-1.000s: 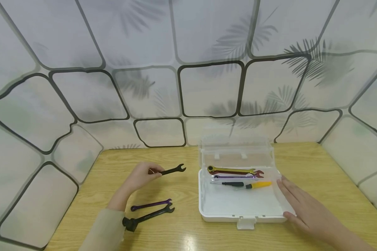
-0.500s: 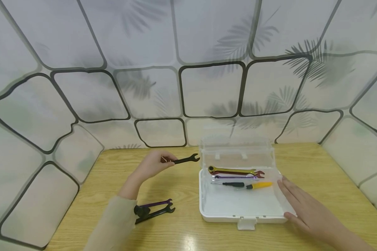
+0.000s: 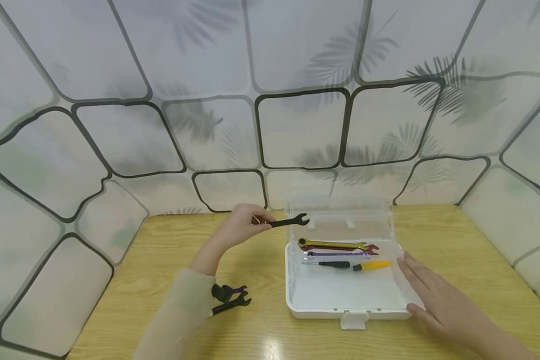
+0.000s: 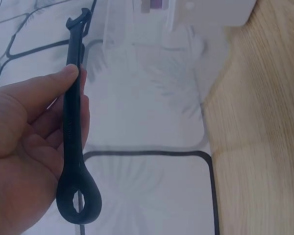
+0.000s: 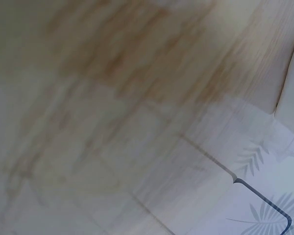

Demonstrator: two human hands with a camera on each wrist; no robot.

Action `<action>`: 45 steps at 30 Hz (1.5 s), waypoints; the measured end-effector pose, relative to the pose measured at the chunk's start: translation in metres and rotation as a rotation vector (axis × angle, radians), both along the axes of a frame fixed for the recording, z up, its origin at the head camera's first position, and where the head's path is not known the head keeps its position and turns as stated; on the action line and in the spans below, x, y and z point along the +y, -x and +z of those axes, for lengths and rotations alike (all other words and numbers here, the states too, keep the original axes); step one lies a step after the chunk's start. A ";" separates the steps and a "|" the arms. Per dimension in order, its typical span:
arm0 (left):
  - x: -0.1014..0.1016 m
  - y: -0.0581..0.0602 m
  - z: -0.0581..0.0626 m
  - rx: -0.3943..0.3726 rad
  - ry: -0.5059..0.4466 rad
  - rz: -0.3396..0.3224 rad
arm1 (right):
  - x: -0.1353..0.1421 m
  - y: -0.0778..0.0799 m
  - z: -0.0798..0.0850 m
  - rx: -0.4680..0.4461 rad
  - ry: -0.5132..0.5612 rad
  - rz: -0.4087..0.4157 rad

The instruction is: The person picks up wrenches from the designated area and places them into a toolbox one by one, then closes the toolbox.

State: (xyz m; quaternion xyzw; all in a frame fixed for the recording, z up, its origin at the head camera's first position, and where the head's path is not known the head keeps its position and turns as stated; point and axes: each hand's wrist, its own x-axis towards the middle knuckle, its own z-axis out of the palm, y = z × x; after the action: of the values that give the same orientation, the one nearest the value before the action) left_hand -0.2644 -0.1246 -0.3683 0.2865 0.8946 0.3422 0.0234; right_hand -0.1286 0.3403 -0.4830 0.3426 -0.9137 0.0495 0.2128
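1 black wrench [image 3: 287, 221] sits gripped in the left hand [image 3: 243, 225]; the right hand [image 3: 436, 300], fingers straight, rests against the white box [image 3: 328, 292] on the desk [image 3: 441, 240].

A light, grained wooden table [image 3: 266, 270] carries a white case [image 3: 315, 314], standing toward the right with its clear lid [image 3: 328, 227] raised, and, apart to its left, a purple wrench [image 3: 240, 290] and a black wrench [image 3: 230, 304] side by side, the purple one farther back, both partly hidden.
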 end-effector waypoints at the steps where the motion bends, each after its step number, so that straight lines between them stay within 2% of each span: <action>1: 0.003 0.001 0.001 0.002 0.005 -0.008 | 0.000 0.000 0.000 0.000 0.002 0.002; 19: 0.078 0.008 0.007 -0.026 0.038 -0.162 | 0.000 -0.002 0.000 -0.010 -0.011 -0.016; 27: 0.102 0.006 0.008 0.015 0.110 -0.239 | 0.000 -0.002 0.000 -0.024 0.002 -0.026; 36: 0.123 0.004 0.003 0.065 0.153 -0.284 | 0.000 -0.001 -0.001 -0.027 0.011 -0.020; 41: 0.134 0.003 0.001 0.102 0.196 -0.288 | -0.001 -0.001 -0.001 -0.034 0.000 -0.033; 45: 0.141 0.002 0.001 0.101 0.204 -0.287 | 0.000 -0.001 -0.001 -0.038 -0.006 -0.038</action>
State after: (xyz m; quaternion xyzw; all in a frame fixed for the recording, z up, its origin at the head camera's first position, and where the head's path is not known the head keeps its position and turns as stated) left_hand -0.2663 0.0165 -0.3669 0.4244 0.8745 0.2281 0.0559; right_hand -0.1277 0.3400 -0.4841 0.3248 -0.9242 0.0490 0.1951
